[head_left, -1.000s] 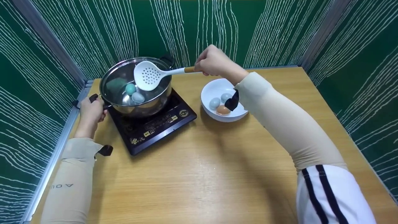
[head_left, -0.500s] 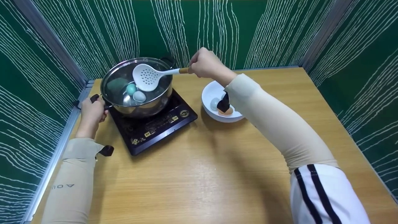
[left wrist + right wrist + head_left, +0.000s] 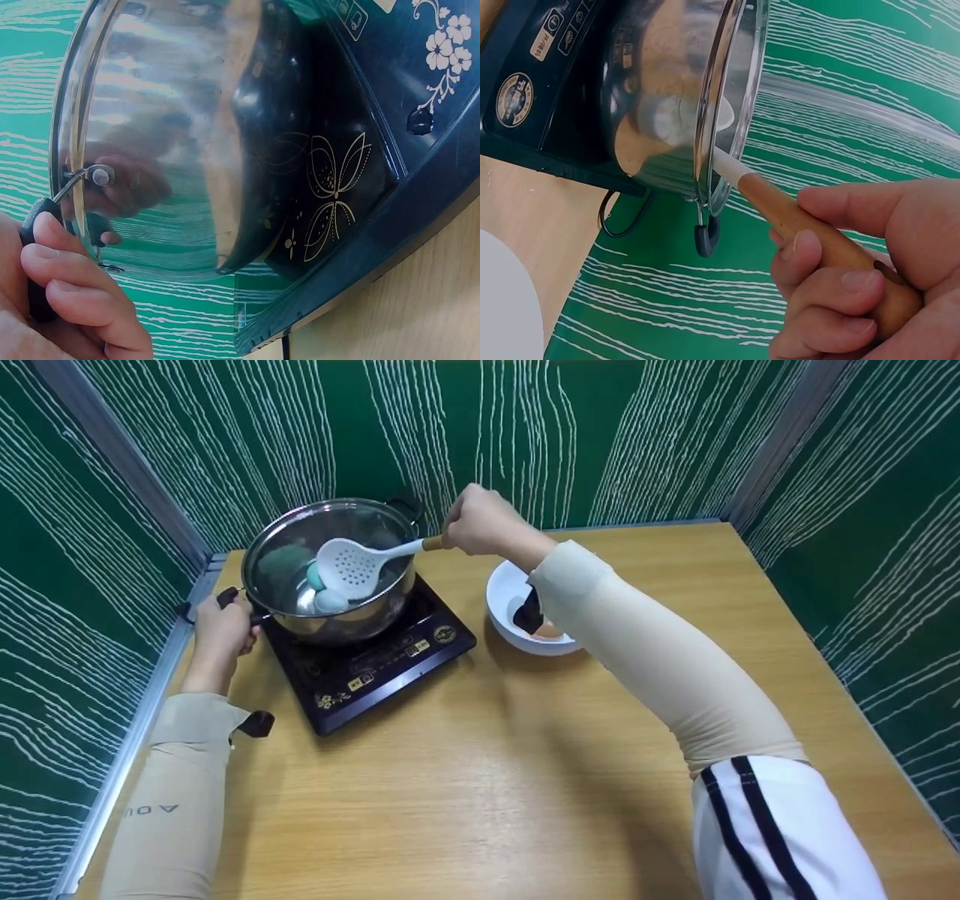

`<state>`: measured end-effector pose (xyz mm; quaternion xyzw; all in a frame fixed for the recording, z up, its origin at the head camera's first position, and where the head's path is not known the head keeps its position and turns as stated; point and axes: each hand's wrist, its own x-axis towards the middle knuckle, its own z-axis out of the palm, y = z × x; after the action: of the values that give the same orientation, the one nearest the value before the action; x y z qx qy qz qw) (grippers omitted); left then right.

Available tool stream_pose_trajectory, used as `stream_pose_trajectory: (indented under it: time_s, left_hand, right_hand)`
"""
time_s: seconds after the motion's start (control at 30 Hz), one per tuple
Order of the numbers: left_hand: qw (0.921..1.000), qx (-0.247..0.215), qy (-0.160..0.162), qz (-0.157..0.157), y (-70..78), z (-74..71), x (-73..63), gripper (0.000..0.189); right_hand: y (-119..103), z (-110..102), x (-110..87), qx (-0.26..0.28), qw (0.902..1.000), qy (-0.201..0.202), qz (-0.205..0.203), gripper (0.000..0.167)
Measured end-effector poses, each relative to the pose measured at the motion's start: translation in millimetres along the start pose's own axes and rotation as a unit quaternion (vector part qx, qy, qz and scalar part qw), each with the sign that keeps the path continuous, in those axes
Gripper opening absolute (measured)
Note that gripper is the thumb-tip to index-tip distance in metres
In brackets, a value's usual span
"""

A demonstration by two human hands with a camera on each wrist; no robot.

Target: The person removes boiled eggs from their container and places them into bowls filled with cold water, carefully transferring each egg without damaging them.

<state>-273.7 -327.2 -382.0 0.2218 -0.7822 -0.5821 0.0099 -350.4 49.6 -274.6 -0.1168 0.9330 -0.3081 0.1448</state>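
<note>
My left hand [image 3: 222,634] grips the black side handle [image 3: 39,259] of a steel pot [image 3: 341,626]. In my right hand [image 3: 484,521] is the wooden handle [image 3: 799,225] of a white slotted skimmer [image 3: 351,568], fingers wrapped around it. The skimmer's perforated head is inside the pot, tilted, close beside a green egg [image 3: 314,576] and a pale blue egg [image 3: 330,601]. Whether it touches them I cannot tell. To the right a white bowl [image 3: 501,592] holds an orange-brown egg [image 3: 550,631] and at least one pale egg, partly hidden by my right sleeve.
Under the pot sits a black induction cooker [image 3: 375,679] with gold print, near the left side of the wooden table [image 3: 450,810]. Green panels [image 3: 525,442] with white streaks enclose the table at the back and both sides.
My right hand has moved left and down, lowering the skimmer head deeper into the pot toward the eggs. The sleeve now covers more of the bowl. My left hand stays on the handle.
</note>
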Motion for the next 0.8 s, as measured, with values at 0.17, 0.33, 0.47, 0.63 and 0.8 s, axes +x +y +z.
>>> stream_pose_trajectory:
  time_s: [0.17, 0.33, 0.47, 0.63, 0.8]
  left_hand:
    - [1.0000, 0.007, 0.007, -0.003, -0.6, 1.0, 0.3, 0.008]
    - [0.9998, 0.017, 0.005, -0.012, -0.2, 1.3, 1.0, 0.011]
    - [0.9996, 0.022, 0.003, -0.019, 0.9, 0.8, 1.4, 0.021]
    - [0.9994, 0.024, -0.005, -0.024, 1.8, 0.9, 1.5, 0.034]
    - [0.9997, 0.019, -0.002, -0.018, 0.8, 0.9, 0.6, 0.016]
  right_hand:
    - [-6, 4, 0.2, -0.014, 0.9996, -0.018, -0.017, 0.023]
    - [-10, 7, 1.6, -0.022, 0.9986, -0.038, -0.029, 0.020]
    - [-11, 9, 3.3, -0.013, 0.9978, -0.056, -0.033, 0.021]
    - [-10, 11, 4.3, 0.017, 0.9959, -0.084, -0.027, 0.020]
    - [-6, 9, 4.5, 0.063, 0.9909, -0.116, -0.025, 0.018]
